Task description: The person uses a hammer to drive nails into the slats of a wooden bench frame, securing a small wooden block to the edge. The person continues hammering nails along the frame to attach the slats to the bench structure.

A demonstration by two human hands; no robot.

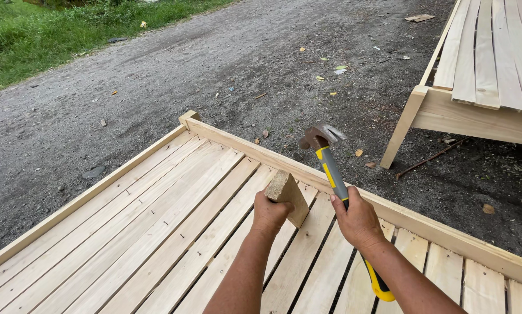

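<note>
Head view looks down over two bare forearms reaching in from the near edge, above a slatted wooden bed frame (pixel 156 232) of pale planks laid side by side with narrow gaps, small nail heads dotting several of them. At near centre the left hand (pixel 271 213) is closed around a short wooden block (pixel 288 195), which stands tilted in the gap zone between two slats, its upper end sticking out above the fist. Just to the right, the right hand (pixel 357 221) is wrapped tightly around the grey and yellow handle of a claw hammer (pixel 331 168); the handle's yellow butt shows below the wrist, and the steel head is raised above the far side rail (pixel 354 195) of the frame, slightly blurred. Beyond that rail lies a grey gravel ground (pixel 214 70) scattered with yellow leaves and small scraps, with a thin stick (pixel 430 158) lying at the right. At the far right stands a second slatted wooden frame (pixel 482 70) raised on a splayed leg. Along the far left runs a strip of green grass (pixel 57 29).
</note>
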